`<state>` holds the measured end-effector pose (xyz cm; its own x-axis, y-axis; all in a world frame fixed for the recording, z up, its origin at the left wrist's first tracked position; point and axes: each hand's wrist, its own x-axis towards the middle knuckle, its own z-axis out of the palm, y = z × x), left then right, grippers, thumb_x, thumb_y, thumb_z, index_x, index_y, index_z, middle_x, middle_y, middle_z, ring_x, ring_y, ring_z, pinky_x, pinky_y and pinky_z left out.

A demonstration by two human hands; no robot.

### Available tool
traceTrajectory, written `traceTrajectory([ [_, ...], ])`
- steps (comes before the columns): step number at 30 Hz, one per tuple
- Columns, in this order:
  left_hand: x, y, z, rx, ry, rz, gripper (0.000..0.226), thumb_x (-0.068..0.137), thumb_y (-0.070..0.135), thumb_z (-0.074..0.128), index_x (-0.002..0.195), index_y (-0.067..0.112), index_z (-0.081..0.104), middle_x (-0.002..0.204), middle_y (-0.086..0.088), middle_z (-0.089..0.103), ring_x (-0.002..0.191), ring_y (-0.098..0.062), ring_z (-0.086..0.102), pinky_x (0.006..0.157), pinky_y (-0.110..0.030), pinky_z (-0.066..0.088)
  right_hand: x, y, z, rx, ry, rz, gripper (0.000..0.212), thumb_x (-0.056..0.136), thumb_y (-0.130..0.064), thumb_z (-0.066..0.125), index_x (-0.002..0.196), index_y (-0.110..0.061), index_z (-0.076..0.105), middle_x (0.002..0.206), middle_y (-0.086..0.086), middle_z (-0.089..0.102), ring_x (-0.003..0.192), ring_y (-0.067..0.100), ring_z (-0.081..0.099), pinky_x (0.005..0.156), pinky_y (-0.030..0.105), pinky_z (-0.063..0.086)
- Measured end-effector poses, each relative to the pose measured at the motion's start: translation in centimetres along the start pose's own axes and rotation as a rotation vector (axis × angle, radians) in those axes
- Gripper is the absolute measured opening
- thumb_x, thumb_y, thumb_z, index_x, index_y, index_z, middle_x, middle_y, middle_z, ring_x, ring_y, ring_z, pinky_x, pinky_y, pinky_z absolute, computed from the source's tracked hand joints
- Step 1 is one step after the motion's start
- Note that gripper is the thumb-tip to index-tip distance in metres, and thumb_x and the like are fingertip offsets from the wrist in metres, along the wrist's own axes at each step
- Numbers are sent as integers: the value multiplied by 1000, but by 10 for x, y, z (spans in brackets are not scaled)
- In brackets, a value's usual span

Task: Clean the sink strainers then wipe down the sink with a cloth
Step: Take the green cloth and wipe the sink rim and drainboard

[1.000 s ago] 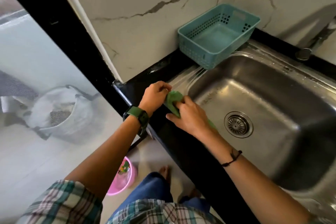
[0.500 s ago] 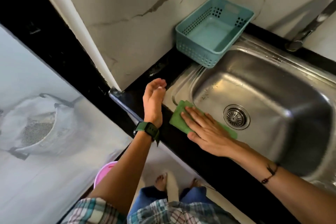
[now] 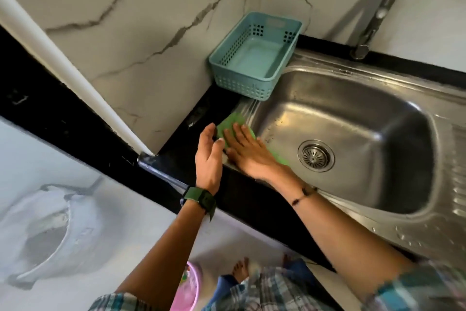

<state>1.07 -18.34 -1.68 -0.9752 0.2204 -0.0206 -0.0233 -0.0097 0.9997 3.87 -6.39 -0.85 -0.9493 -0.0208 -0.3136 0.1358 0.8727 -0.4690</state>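
A green cloth lies flat on the left rim of the steel sink. My right hand presses down on it with straight, spread fingers. Just left of it my left hand hovers over the black counter edge, palm turned inward, fingers relaxed and holding nothing; a green watch is on that wrist. The round metal strainer sits in the drain at the bottom of the basin, to the right of the cloth.
A teal plastic basket stands at the sink's back left corner against the marble wall. The tap rises at the back right. Below the counter are a white bucket and a pink tub on the floor.
Both hands held the bunched cloth at first. My left hand let go, and my right hand spread the cloth flat and slid it along the rim toward the basket.
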Motion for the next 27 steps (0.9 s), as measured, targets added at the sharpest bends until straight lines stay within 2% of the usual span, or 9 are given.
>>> traceTrajectory([
  [2,1,0,0,86,0,-7,50,81,34,45,131,26,43,129,14,47,123,-2,43,94,-5,33,-30,10,5,-41,-58,-41,50,99,-42,17,146,-37,-1,157,-11,-11,143,9,-15,117,41,-4],
  [6,0,-1,-1,128,-3,-14,49,82,37,44,130,29,44,135,8,47,125,-7,44,105,-27,35,-58,23,6,-50,-130,-56,48,99,-43,13,144,-42,-2,156,-16,-9,142,3,-15,116,38,-6],
  [10,0,2,0,186,-20,18,51,82,34,44,133,25,41,136,7,46,122,-2,43,100,-13,33,-18,15,6,-53,-27,-1,50,99,-44,16,145,-40,-3,156,-15,-13,142,7,-17,117,44,-2],
  [14,-2,3,2,217,-36,33,55,82,34,45,135,23,39,134,13,44,121,1,42,97,-7,32,32,15,5,83,191,94,55,98,-42,18,145,-35,-10,156,-8,-19,142,15,-19,117,50,-1],
  [16,-1,4,1,243,-35,37,55,82,35,44,136,24,38,134,14,42,122,2,40,98,-7,31,44,15,1,154,221,117,56,98,-41,19,145,-35,-10,155,-8,-20,142,15,-21,115,50,-3],
  [18,-1,4,3,231,-31,19,55,82,34,44,135,23,39,133,14,43,123,-1,40,103,-16,32,41,15,-1,184,164,94,56,99,-39,22,146,-34,-8,156,-6,-20,142,17,-22,114,47,-5],
  [20,0,3,4,213,-19,9,54,82,35,44,135,23,41,131,14,44,122,-2,42,103,-20,32,22,19,-1,178,63,14,54,100,-36,25,147,-30,-2,156,-3,-16,142,21,-20,115,41,-4],
  [24,1,2,2,220,-9,4,51,83,38,42,133,26,43,130,16,44,120,2,43,97,-13,31,-56,41,-3,78,-103,-128,48,101,-36,23,146,-33,9,156,-14,-3,142,6,-11,112,21,-7],
  [27,1,2,1,234,-2,2,50,84,39,40,133,28,43,132,15,45,114,9,43,90,-2,30,-102,58,-9,37,-189,-141,45,100,-40,17,141,-43,-1,151,-24,-9,140,-1,-15,115,24,-9],
])
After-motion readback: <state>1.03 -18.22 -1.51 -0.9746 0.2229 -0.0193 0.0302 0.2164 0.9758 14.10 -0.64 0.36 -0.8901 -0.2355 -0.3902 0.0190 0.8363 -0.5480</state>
